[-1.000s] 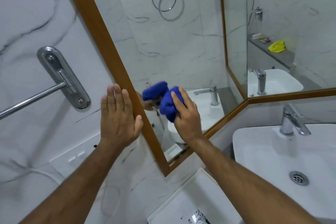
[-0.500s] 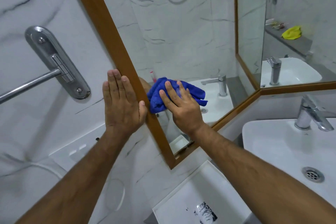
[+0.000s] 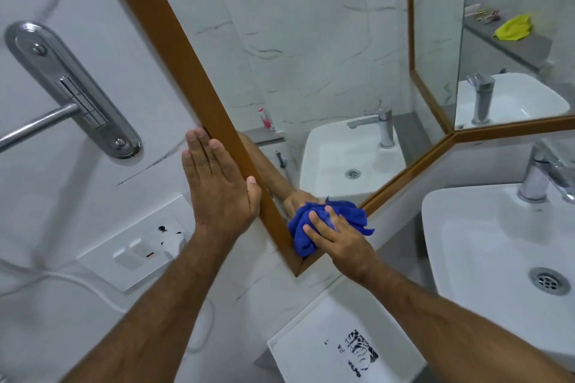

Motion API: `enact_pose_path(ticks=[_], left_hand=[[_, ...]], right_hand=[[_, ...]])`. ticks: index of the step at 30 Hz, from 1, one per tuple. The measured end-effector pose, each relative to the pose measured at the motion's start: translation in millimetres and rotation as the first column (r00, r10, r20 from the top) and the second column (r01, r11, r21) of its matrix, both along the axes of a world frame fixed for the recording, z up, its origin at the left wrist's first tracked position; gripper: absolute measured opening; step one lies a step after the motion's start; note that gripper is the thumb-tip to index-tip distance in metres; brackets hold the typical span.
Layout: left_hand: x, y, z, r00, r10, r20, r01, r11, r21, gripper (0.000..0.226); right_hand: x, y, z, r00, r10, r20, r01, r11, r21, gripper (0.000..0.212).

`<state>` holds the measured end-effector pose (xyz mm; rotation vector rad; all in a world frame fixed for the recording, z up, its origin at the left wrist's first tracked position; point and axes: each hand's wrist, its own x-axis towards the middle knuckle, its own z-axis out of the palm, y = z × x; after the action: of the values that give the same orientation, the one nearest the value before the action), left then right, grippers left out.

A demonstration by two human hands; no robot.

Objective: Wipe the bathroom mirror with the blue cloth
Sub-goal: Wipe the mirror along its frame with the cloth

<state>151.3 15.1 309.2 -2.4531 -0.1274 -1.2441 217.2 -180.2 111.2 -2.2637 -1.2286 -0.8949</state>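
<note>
I see the blue cloth [image 3: 326,224] bunched into a wad and pressed flat against the glass at the near bottom corner of the mirror [image 3: 295,71], right where the two runs of the wooden frame [image 3: 174,40] meet. My right hand [image 3: 339,236] lies on top of it, fingers spread and pushing it onto the glass rather than pinching it, so the cloth sits just beyond and slightly left of the palm. From here nearly all the unwiped glass lies up and to the right, and the frame's long left edge climbs away up-left, so I judge the next stroke has to run away from the corner; the right hand alone is placed for it. My left hand [image 3: 217,186] is open and flat on the marble wall [image 3: 77,196], fingers together, thumb touching the outer edge of the frame, bracing only. Compared with half a second ago, the cloth and right hand have dropped from mid-height beside the left thumb into the corner, while the left hand has held its place. The sink [image 3: 485,258] sits to the right.
</note>
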Motion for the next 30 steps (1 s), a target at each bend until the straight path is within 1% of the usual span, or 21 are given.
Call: enact_pose_path(ticks=[2, 4, 5, 8, 9, 11, 12, 13, 14, 15, 16, 17, 18, 19, 21, 23, 24, 26, 28, 30], left_hand=[[1, 1, -1, 1.0, 0.022, -0.003, -0.022, 1.0, -0.003, 0.092], [0, 0, -1, 0.999, 0.029, -0.017, -0.029, 1.0, -0.003, 0.092], [-1, 1, -1, 0.999, 0.025, -0.026, -0.025, 1.0, -0.001, 0.092], [-4, -1, 3, 0.999, 0.024, -0.04, -0.025, 1.0, -0.009, 0.091], [-6, -2, 3, 0.998, 0.024, -0.052, -0.025, 1.0, -0.016, 0.09], [-13, -4, 2, 0.995, 0.033, -0.095, -0.034, 0.999, -0.012, 0.09], [-18, -5, 0, 0.991, 0.031, -0.133, -0.031, 1.0, -0.003, 0.09], [-24, -6, -4, 0.984, 0.026, -0.178, -0.025, 1.0, 0.008, 0.09], [-30, -6, -9, 0.975, 0.02, -0.221, -0.016, 1.0, 0.02, 0.089], [-36, -4, -14, 0.966, 0.016, -0.257, -0.008, 0.999, 0.034, 0.089], [-41, -2, -17, 0.96, 0.012, -0.279, 0.003, 0.999, 0.054, 0.09], [-43, 0, -17, 0.959, 0.007, -0.285, 0.016, 0.997, 0.078, 0.09], [-42, 2, -14, 0.961, 0.001, -0.278, 0.028, 0.995, 0.1, 0.09], [-39, 4, -9, 0.964, -0.006, -0.266, 0.039, 0.992, 0.119, 0.09], [-29, 6, 7, 0.972, -0.016, -0.233, 0.053, 0.987, 0.154, 0.092], [-19, 7, 18, 0.975, -0.036, -0.217, 0.074, 0.982, 0.172, 0.095], [-16, 8, 20, 0.975, -0.049, -0.216, 0.088, 0.981, 0.175, 0.097], [-13, 9, 18, 0.976, -0.065, -0.206, 0.104, 0.978, 0.181, 0.099], [-10, 10, 13, 0.977, -0.075, -0.198, 0.11, 0.978, 0.176, 0.099], [-8, 13, 11, 0.976, -0.08, -0.204, 0.118, 0.977, 0.179, 0.1]], right_hand=[[-4, -9, -10, 0.984, 0.03, -0.174, -0.057, 0.987, -0.152, 0.066], [-8, -15, -19, 0.93, -0.029, -0.366, -0.118, 0.921, -0.372, 0.074], [-9, -16, -20, 0.904, -0.068, -0.422, -0.14, 0.886, -0.443, 0.076], [-6, -17, -1, 0.876, -0.087, -0.474, -0.182, 0.851, -0.492, 0.076], [-3, -18, 10, 0.875, -0.077, -0.478, -0.202, 0.838, -0.507, 0.072], [4, -26, 32, 0.88, -0.068, -0.471, -0.235, 0.799, -0.553, 0.057], [7, -31, 42, 0.875, -0.076, -0.478, -0.228, 0.807, -0.545, 0.047], [9, -37, 50, 0.858, -0.085, -0.507, -0.205, 0.848, -0.489, 0.041], [8, -43, 56, 0.828, -0.082, -0.555, -0.165, 0.91, -0.381, 0.04], [8, -48, 59, 0.794, -0.071, -0.603, -0.094, 0.967, -0.238, 0.042], [6, -52, 61, 0.76, -0.05, -0.648, -0.001, 0.997, -0.077, 0.046], [5, -55, 62, 0.735, -0.025, -0.678, 0.099, 0.993, 0.071, 0.048], [5, -56, 64, 0.717, -0.017, -0.697, 0.192, 0.966, 0.174, 0.048], [3, -53, 64, 0.702, -0.029, -0.711, 0.263, 0.939, 0.221, 0.048], [0, -42, 66, 0.7, -0.075, -0.71, 0.307, 0.929, 0.206, 0.045], [-6, -28, 61, 0.69, -0.134, -0.711, 0.305, 0.945, 0.119, 0.043], [-8, -22, 55, 0.667, -0.172, -0.725, 0.321, 0.944, 0.072, 0.041], [-14, -10, 39, 0.59, -0.233, -0.773, 0.353, 0.935, -0.013, 0.038], [-21, 0, 22, 0.537, -0.278, -0.797, 0.356, 0.931, -0.084, 0.046], [-22, 4, 15, 0.53, -0.309, -0.789, 0.379, 0.919, -0.105, 0.052]])
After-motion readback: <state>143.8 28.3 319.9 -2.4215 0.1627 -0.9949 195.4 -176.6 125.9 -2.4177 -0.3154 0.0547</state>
